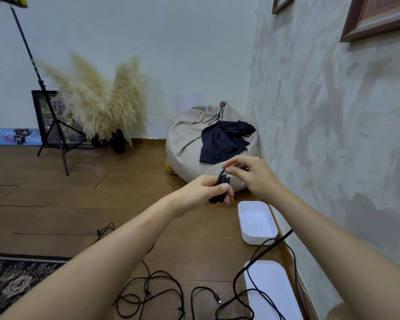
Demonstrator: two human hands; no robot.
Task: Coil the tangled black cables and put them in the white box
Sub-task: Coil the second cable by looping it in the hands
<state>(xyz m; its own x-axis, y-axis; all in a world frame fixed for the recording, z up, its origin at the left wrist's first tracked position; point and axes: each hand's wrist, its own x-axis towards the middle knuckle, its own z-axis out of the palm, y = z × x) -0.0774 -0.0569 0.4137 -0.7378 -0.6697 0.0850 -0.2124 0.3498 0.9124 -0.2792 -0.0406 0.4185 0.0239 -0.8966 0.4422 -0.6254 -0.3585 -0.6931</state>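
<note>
I see my left hand (206, 189) wrapped tight round a coiled black cable bundle (221, 182), held up in the air above the floor and just behind the open white box (256, 224) by the wall. My right hand (252, 175) pinches the top loop between thumb and fingertips. More loose black cables (162, 289) sprawl on the wooden floor near me, one crossing the white lid (271, 289), and far left a board (16, 136) reads roughly "Reign of Dea", its end hidden.
</note>
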